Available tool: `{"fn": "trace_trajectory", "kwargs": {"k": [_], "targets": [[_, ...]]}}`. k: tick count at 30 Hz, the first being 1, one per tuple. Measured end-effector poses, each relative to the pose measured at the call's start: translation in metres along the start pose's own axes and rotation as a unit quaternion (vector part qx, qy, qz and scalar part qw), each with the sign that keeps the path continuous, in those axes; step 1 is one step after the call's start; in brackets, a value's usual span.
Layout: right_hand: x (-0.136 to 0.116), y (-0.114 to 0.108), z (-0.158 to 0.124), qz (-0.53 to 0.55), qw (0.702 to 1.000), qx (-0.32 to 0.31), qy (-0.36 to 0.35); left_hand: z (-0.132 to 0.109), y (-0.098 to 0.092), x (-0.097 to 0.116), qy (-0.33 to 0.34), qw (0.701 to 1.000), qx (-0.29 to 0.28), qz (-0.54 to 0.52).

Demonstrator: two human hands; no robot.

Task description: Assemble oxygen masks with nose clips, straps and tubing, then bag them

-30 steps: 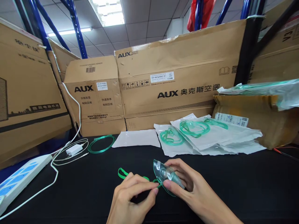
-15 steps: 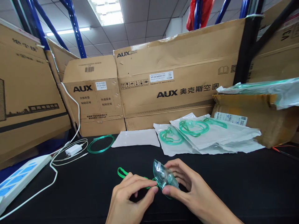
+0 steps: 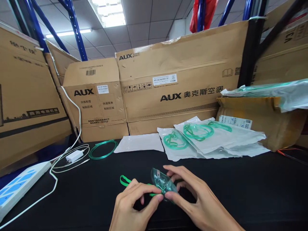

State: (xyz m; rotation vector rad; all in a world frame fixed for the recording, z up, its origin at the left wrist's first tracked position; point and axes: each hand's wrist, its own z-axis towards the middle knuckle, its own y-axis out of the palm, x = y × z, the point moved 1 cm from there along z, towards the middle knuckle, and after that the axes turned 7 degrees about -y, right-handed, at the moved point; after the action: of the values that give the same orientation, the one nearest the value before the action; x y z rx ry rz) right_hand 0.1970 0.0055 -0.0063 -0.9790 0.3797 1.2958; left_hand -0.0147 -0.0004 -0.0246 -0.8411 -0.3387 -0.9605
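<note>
A clear green-tinted oxygen mask (image 3: 161, 180) is tilted between my hands, just above or on the black tabletop. My right hand (image 3: 192, 192) is curved around its right side, with the thumb pressed at the lower edge and the other fingers behind. My left hand (image 3: 134, 202) pinches at the mask's lower left edge, thumb and forefinger together on the green elastic strap (image 3: 124, 180). A loop of this strap sticks out behind the left hand. The exact spot where the strap meets the mask is hidden by my fingertips.
A coil of green tubing (image 3: 102, 149) lies at the back left, beside a white sheet (image 3: 139, 143). Packaged masks with tubing (image 3: 216, 136) are stacked at the back right. A white power strip (image 3: 24, 183) and cable stand left; cardboard boxes (image 3: 183, 77) wall the rear.
The mask has turned and moved slightly left, toward my left fingertips. My right thumb has shifted closer to the left hand, while the right fingers have opened somewhat around the mask.
</note>
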Motion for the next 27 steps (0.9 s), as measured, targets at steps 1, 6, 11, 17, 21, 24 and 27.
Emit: {"fn": "trace_trajectory", "kwargs": {"k": [1,6,11,17,21,24,27], "targets": [[-0.0012,-0.0002,-0.0004,-0.008,1.000,-0.001,-0.014,0.0003,0.0000,0.0002,0.005,1.000,-0.003,0.003],[-0.0067,-0.0021,0.0005,-0.013,0.998,-0.008,-0.055,0.0022,-0.0009,0.0025,0.044,0.999,-0.013,-0.007],[-0.0062,-0.0017,0.0020,0.003,0.999,0.001,-0.045,0.0033,-0.0016,0.0056,0.076,0.997,-0.018,-0.027],[-0.0032,-0.0006,0.0008,-0.015,0.997,0.012,-0.073,0.0029,-0.0008,0.0059,0.106,0.994,-0.014,-0.038],[-0.0069,-0.0013,-0.0001,-0.064,0.995,0.005,-0.071,0.0026,-0.0012,0.0054,0.093,0.995,-0.012,-0.021],[-0.0090,-0.0017,-0.0002,-0.084,0.993,0.012,-0.078,0.0024,-0.0012,0.0049,0.064,0.998,-0.016,0.004],[-0.0070,-0.0019,0.0005,-0.070,0.995,0.002,-0.074,0.0021,-0.0008,0.0046,0.039,0.999,-0.019,0.015]]}}
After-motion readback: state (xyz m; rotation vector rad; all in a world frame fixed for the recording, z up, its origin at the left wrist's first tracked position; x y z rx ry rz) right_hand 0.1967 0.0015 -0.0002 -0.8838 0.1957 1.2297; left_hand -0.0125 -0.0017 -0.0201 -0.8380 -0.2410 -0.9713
